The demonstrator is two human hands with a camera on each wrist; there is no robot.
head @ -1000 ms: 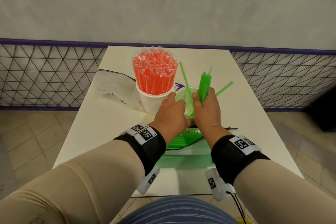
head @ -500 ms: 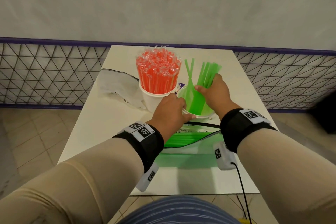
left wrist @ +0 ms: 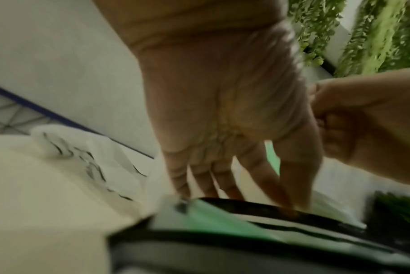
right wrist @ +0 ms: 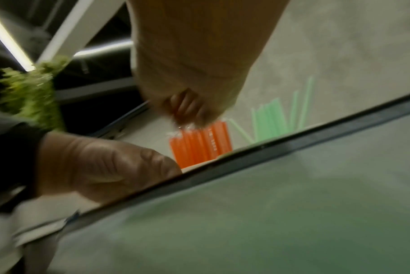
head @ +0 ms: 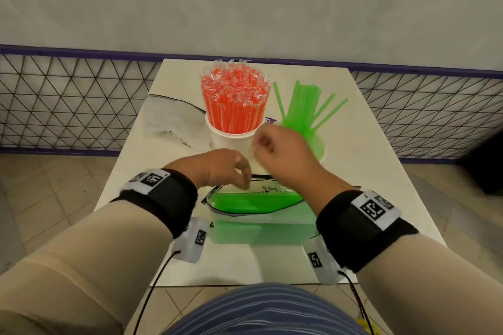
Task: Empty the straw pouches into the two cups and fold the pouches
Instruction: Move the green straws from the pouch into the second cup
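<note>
A clear pouch (head: pixel 258 209) with a black zip edge lies open at the near middle of the white table (head: pixel 381 171), holding green straws. Behind it, one white cup (head: pixel 228 141) is packed with wrapped orange straws (head: pixel 235 100); a second cup (head: pixel 319 145) to its right holds loose green straws (head: pixel 302 109), fanned out. An empty pouch (head: pixel 168 119) lies crumpled at far left.

Left hand (head: pixel 226 168): fingers extended down onto the pouch mouth. Right hand (head: pixel 283 149): fingers curled, holding nothing, above the pouch.
</note>
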